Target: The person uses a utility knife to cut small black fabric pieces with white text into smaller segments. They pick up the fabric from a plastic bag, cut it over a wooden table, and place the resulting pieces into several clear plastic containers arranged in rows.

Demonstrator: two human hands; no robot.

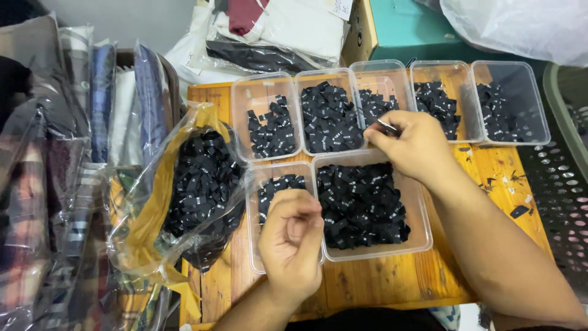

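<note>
My right hand [411,146] pinches a thin metal pair of tweezers [387,126] over the rim between two clear plastic tubs. My left hand [291,240] hovers curled above the small front-left tub [253,245]; whether it holds one of the small black labels is hidden. The large front tub [421,236] is full of black woven labels [361,205]. A back row of several clear tubs, one of them [245,98], holds smaller heaps of the same labels. All rest on a wooden board [392,279].
A clear plastic bag [199,184] stuffed with black labels lies at the left of the board. Bagged folded garments [92,110] stand further left. A teal box [422,27] and a white bag sit behind. A perforated dark basket [560,184] is at the right.
</note>
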